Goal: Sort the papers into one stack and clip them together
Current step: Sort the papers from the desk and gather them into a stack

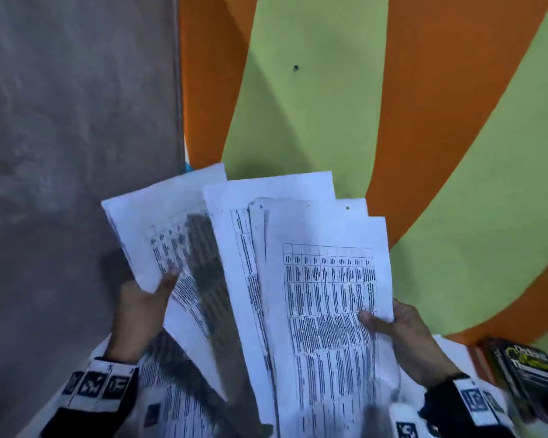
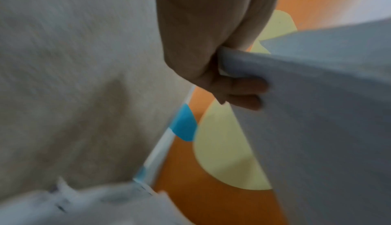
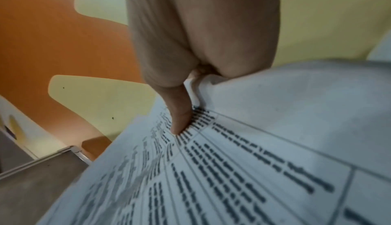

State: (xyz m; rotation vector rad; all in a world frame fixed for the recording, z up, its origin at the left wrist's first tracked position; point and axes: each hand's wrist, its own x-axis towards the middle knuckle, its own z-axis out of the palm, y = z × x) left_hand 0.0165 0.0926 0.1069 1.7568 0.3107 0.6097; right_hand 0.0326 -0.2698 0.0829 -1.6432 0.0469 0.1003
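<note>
Clearly both hands are pinching paper: the left hand holds a sheet by its edge, thumb on top, and the right hand grips the fanned papers above the table. Thin, floppy and slippery, they are best squared by their edges. No clip shows; books are cut off at right

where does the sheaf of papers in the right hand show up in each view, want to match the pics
Head: the sheaf of papers stands right of centre, the right hand pinching its right edge.
Left wrist: cannot tell; the left hand grips a blank-backed sheet, which could be a different one.
Right wrist: the sheaf fills the lower right, thumb on the printed table.
Shared landmark: the orange and green tabletop.
</note>
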